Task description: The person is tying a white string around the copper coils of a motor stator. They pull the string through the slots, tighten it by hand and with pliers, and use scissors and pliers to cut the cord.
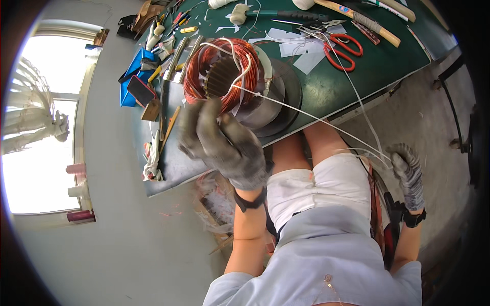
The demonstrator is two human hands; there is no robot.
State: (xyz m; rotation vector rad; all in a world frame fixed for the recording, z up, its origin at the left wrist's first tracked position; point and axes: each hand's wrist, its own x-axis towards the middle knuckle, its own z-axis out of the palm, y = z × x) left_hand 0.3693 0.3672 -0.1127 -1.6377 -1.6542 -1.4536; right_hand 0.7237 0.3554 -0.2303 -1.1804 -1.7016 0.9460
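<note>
A motor stator [219,76] with red copper-wire windings lies on a round metal base [263,109], its slotted bore facing me. White cord is looped over the windings. From them, a taut white cord [316,118] runs down to the right. My right hand [408,168], in a grey glove, is closed around that cord, out beyond the table edge. My left hand [219,145], also gloved, is just in front of the stator's near side. Its fingers are bent and apart, somewhat blurred, and nothing shows in them. Whether it touches the windings I cannot tell.
Red-handled scissors [344,51], pliers, mallets [278,15] and paper scraps [306,53] lie on the green table [377,76]. A blue tray [131,76], a phone [141,91] and a wooden stick [170,130] are at left. Below the table stands a box of scraps [217,199].
</note>
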